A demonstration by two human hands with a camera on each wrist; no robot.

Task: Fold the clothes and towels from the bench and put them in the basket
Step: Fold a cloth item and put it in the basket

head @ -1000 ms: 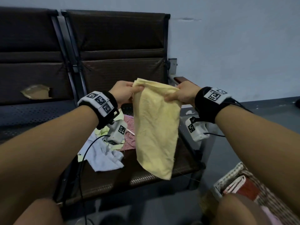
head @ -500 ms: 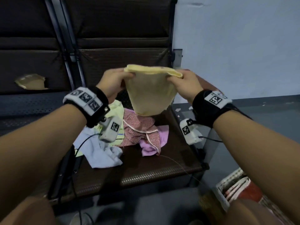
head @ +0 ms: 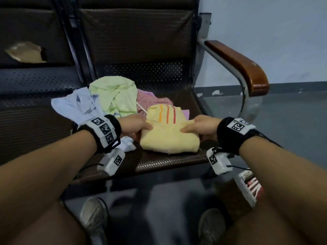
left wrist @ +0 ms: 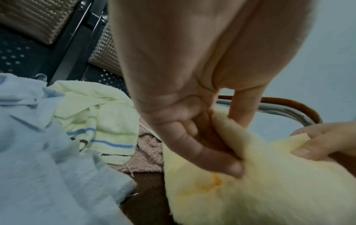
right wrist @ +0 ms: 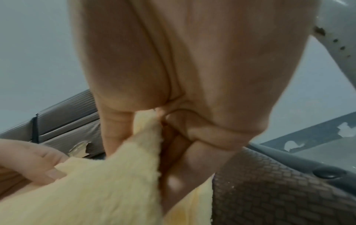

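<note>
Yellow towel (head: 168,133) lies half folded on the front part of the desk (head: 159,161), and we hold it from both sides. Our left hand (head: 134,125) pinches its left edge between thumb and fingers, which the left wrist view shows clearly. Our right hand (head: 201,127) pinches the right edge in the same way, with the cloth running between thumb and curled fingers. The far flap with three coloured stripes stands a little up, and part of it rests on the pink cloth (head: 152,99) behind.

More laundry waits on the desk: a green towel (head: 113,96) and a blue shirt (head: 77,106), both crumpled, just beside the left hand. The basket (head: 247,188) is on the floor, below the right forearm, and we see only a small part of it.

We think the fold is not finished, so several things can go wrong from here. If one hand lets go before the other, the soft cloth may open again and the edges will not meet. The far flap touches the pink cloth, so when we lift or pull the towel, this cloth may come with it. The towel lies near the front edge of the desk, and a strong pull toward us could slide it to the floor. The basket is almost hidden by our arm, so a drop without looking could miss it.
</note>
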